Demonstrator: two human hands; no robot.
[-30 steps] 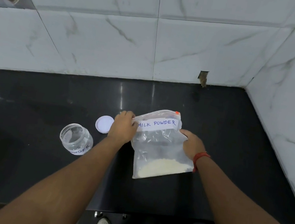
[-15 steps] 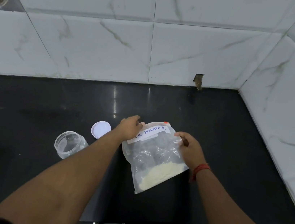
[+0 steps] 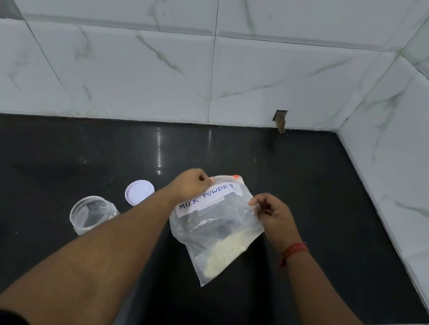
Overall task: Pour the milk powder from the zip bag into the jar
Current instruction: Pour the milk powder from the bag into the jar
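Observation:
A clear zip bag [image 3: 214,231] labelled "MILK POWDER" hangs tilted over the black counter [image 3: 43,155], with pale powder gathered in its lower right corner. My left hand [image 3: 190,186] pinches the bag's top edge at the left. My right hand [image 3: 271,217] pinches the top edge at the right. An open clear plastic jar [image 3: 89,213] stands on the counter to the left of the bag, partly behind my left forearm. Its white lid [image 3: 139,191] lies flat just behind the jar.
White marble-look tiled walls close the counter at the back and on the right. A small hole in the tile [image 3: 280,119] sits at the back wall's base. The counter's front edge runs below my forearms, with feet on the floor beneath.
The bag has been lifted and tilted, so its label slopes up to the right and the powder has slid to one corner. Both hands have shifted along the top edge.

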